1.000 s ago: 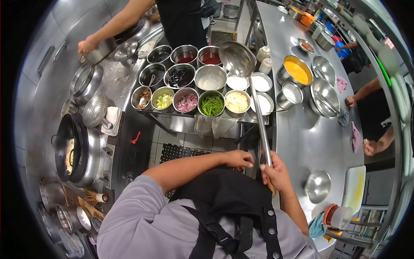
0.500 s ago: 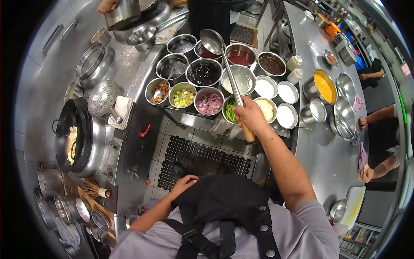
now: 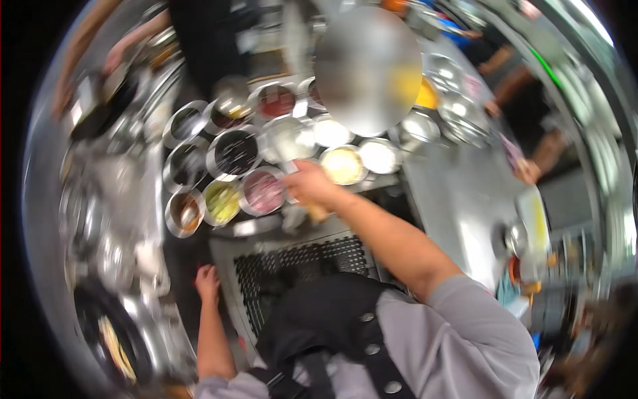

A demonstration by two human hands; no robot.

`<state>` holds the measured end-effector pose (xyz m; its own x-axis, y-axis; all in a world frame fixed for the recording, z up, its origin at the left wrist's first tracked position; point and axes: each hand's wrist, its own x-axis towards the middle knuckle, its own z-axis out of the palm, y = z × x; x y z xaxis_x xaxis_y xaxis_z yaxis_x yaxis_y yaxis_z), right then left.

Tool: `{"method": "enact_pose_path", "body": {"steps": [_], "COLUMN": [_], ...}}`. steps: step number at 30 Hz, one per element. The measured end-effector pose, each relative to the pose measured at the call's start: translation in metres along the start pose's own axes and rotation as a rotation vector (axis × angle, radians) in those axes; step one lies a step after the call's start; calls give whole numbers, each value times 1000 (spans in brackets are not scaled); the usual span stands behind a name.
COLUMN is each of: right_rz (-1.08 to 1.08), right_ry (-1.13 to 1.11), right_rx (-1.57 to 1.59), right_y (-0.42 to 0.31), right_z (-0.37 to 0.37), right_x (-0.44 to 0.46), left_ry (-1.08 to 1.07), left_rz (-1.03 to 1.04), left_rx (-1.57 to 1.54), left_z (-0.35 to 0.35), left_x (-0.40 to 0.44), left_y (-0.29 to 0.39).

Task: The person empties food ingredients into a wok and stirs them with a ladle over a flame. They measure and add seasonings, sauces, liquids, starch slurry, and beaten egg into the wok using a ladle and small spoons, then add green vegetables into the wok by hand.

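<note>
- While the right grip point(image 3: 312, 185) is wrapped around the ladle point(image 3: 232, 98) near its wooden end point(image 3: 318, 213), its bowl shows beside red sauce point(image 3: 276, 102).
- Likely stiff, bowl-heavy; hold the wood, as metal may slip.
- Left grip point(image 3: 207, 282), by the stove front point(image 3: 178, 256): closure I cannot tell.

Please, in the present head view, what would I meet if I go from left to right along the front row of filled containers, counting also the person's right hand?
Brownish food → pale green pieces → pink pieces → right hand → pale yellow food → white contents.
</note>
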<state>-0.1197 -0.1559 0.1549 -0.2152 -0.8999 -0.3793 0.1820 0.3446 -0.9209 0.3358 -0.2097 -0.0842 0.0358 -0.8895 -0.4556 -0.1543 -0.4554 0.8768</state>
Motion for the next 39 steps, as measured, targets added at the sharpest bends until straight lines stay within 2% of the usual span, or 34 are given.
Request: {"method": "enact_pose_path", "body": {"steps": [3, 4, 5, 7, 8, 9, 10, 11, 12, 13, 16, 18, 20, 21, 23, 24, 26, 30, 34, 38, 39], "right_rz": [-208, -562, -541, -302, -307, -222, -138, -124, -110, -122, -180, -294, -346, -351, -494, -498, -517, -583, -641, -619, -590], "right_ry": [49, 252, 253, 46, 67, -102, -273, -398, -531, -533, -638, -567, -312, -317, -30, -32, 219, 325, 278, 230, 275], "right_rx": [-456, -715, -694, -195, -190, 76, 342, 610, 876, 956, 1173, 1222, 1208, 1212, 1172, 1178, 1256, 1354, 1404, 1425, 1400], "right_y": [-17, 20, 22, -6, -3, -2, 1, 3, 5, 9, 31, 44, 56, 59, 65, 69, 75, 79, 84, 93, 95], "right_z": [-4, -10, -11, -13, -22, -32, -41, -54, -70, -84, -128, -152, -170, -179, -195, -206, -229, -254, -270, -284, -282], "right_x": [2, 33, 28, -15, -23, -31, -39, -60, -90, -118, -203, -260, -313, -331, -357, -365, -374, -385, -393, -402, -403], "left_ry": [8, -122, -219, -276, -358, -438, -530, -621, -618, -612, -622, -612, -601, -587, -558, -544, -522, -517, -557, -623, -647], "left_rz": [64, 83, 93, 127, 202, 278, 256, 219, 214, 179, 111, 94, 86, 87, 94, 101, 112, 146, 153, 144, 144], "left_rx": [69, 56, 33, 240, 358, 476, 311, 147, 491, 660, 795, 832, 847, 846, 834, 825, 798, 747, 752, 806, 823], "left_z": [26, 33, 40, 72, 83, 86, 88, 106, 93, 90, 87, 87, 92, 93, 98, 102, 110, 134, 160, 176, 179], "left_x": [20, 36, 46, 6, -2, -4, 14, -1, -9, -17, -35, -42, -45, -48, -52, -54, -57, -61, -71, -93, -96], "left_y": [17, 2, -12, -6, -18, -47, -98, -102, -118, -122, -115, -106, -95, -89, -76, -69, -56, -38, -34, -55, -62]}}
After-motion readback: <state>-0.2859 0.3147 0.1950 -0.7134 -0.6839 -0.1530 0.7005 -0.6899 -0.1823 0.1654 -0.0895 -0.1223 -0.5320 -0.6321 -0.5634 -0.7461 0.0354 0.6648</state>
